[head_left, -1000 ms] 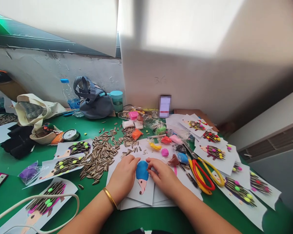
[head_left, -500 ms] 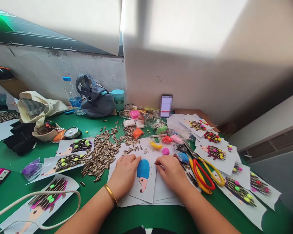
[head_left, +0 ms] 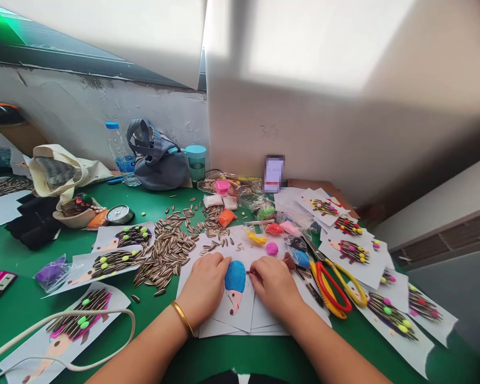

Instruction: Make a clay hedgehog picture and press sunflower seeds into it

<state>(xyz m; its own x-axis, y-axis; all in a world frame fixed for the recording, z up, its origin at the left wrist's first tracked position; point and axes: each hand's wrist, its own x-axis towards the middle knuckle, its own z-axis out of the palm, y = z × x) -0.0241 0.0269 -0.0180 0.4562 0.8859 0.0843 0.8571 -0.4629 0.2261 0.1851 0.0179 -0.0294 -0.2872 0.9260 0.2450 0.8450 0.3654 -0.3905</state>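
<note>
A hedgehog picture with a blue clay body (head_left: 235, 276) and a pink face (head_left: 234, 300) lies on white paper (head_left: 240, 321) in front of me. My left hand (head_left: 208, 280) rests on the sheet at its left, fingers lying against the paper and thumb beside the blue clay. On the other side, my right hand (head_left: 272, 280) pinches a small dark brown piece of clay (head_left: 248, 272) by the blue body's right edge. A brown clay lump (head_left: 289, 261) sits just beyond this hand, near a pink clay ball (head_left: 272, 248).
Sunflower seeds (head_left: 170, 248) are heaped at left. Scissors with red and yellow handles (head_left: 336, 288) lie at right. Finished hedgehog pictures (head_left: 350, 249) flank both sides. A phone (head_left: 273, 173) leans on the wall. A white cable (head_left: 132, 320) loops at lower left.
My right hand has moved left to the blue body, bringing the small brown piece to its edge. My left hand stays on the paper. The view has shifted slightly.
</note>
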